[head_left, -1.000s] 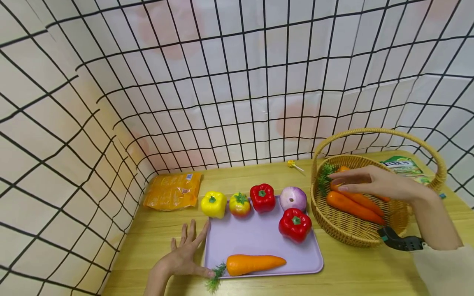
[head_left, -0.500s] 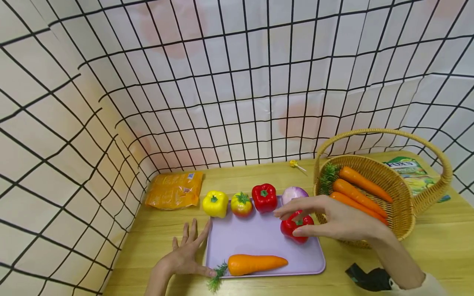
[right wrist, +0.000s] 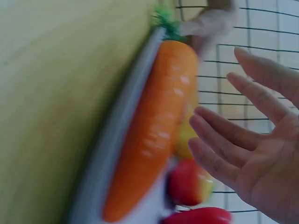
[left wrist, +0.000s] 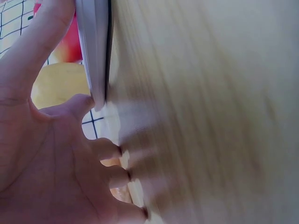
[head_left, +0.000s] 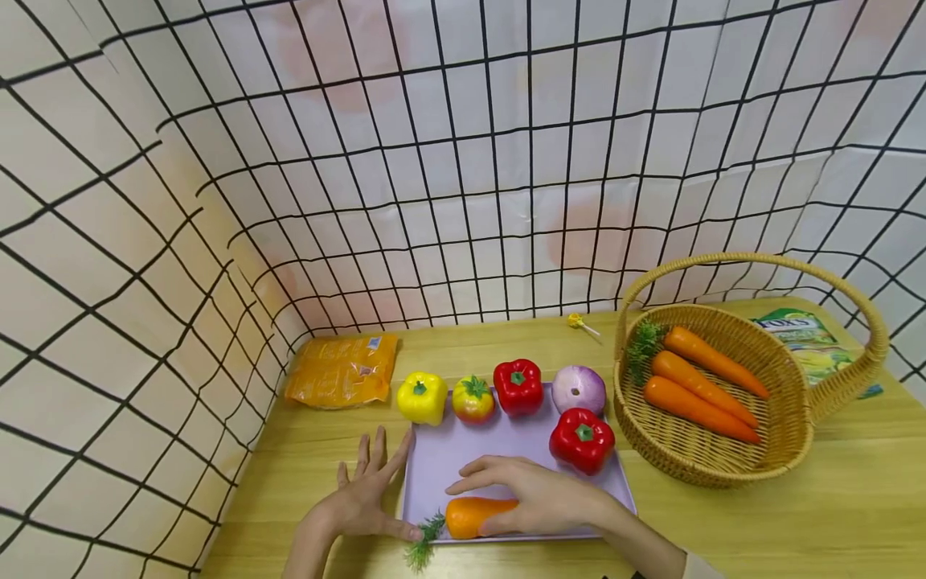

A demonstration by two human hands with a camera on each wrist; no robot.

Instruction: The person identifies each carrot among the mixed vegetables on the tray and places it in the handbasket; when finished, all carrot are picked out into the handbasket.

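A carrot with a green top lies along the near edge of a lilac tray. Over its tapered end is my right hand, fingers extended; in the right wrist view a gap shows between this hand and the carrot. My left hand rests spread at the tray's left edge, thumb by the carrot's leaves and fingertips on the table. Along the tray's far edge sit a yellow bell pepper, a red-yellow tomato, a red bell pepper and a purple onion. Another red pepper sits at its right.
At the right stands a wicker basket with a tall handle, holding several carrots. Behind it lies a green packet. An orange bag lies back left, and a lollipop is near the gridded wall cloth.
My right hand has moved left and nearer, from over the basket, past the red pepper, to the carrot on the tray. My left hand has stayed at the tray's edge.
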